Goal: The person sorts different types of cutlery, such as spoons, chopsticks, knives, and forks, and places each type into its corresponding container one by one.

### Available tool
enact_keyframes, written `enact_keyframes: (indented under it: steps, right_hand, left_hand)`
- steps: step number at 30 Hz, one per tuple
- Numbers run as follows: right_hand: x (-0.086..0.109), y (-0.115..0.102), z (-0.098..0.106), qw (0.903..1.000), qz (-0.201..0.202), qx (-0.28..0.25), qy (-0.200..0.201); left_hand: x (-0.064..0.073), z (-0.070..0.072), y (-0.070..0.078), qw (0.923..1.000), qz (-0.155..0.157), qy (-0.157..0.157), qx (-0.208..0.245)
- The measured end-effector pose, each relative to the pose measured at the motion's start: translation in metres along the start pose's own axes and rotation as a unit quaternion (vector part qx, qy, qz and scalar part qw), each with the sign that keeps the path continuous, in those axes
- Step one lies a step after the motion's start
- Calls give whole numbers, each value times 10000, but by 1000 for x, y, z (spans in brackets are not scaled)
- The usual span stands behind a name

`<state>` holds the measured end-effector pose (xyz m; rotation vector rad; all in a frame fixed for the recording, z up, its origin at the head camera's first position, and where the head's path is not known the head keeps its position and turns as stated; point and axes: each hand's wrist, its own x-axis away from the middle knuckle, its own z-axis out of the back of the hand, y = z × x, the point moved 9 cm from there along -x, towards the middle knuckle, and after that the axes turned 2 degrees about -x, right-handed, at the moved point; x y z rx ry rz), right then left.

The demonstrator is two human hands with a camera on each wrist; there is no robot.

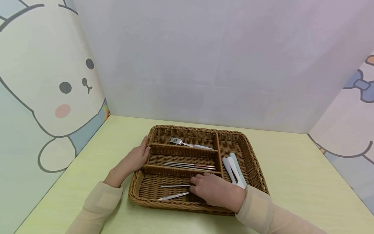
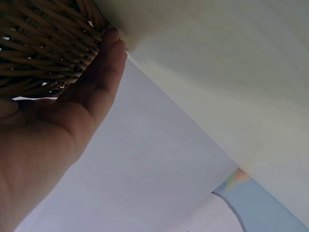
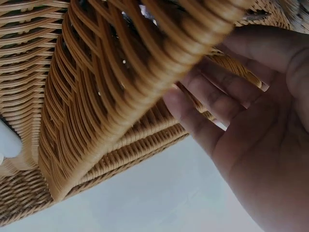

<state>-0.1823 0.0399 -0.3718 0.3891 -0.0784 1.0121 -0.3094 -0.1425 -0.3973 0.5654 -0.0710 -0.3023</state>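
Note:
A brown wicker basket [image 1: 137,182] with divided compartments stands on the table. My left hand [image 1: 139,156] grips its left rim, thumb on the inner side, and in the left wrist view the fingers [image 2: 104,87] lie along the outer wall. Over the front compartment is my right hand [image 1: 214,191], fingers bent down. Two slender silver utensils reach out from beneath it: a thin one [image 1: 175,186] and a flatter, blade-like one [image 1: 174,196]. Their other ends are hidden. In the right wrist view the palm [image 3: 270,159] faces the camera, fingertips partly behind the wicker.
A fork [image 1: 182,142] lies in the back compartment, several chopsticks [image 1: 190,166] in the middle one. The right compartment holds utensils with white [image 1: 236,170], grey [image 1: 229,169] and teal [image 1: 237,164] handles, partly covered by the right arm. Behind the table [image 1: 298,182] rises a pale wall [image 1: 210,65].

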Motion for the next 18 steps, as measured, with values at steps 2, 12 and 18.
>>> enact_keyframes:
  steps: [2,12,18]
  right_hand:
    - [1,2,2,10000,-27,-9,25]
    - [23,20,22,9964,-323,-199,762]
    - [55,48,36,9786,-1017,-746,1625]
  left_hand:
    - [0,0,0,10000,3,10,9]
    - [-1,-1,-2,10000,-11,4,33]
    - [0,-1,-3,10000,-8,18,14]
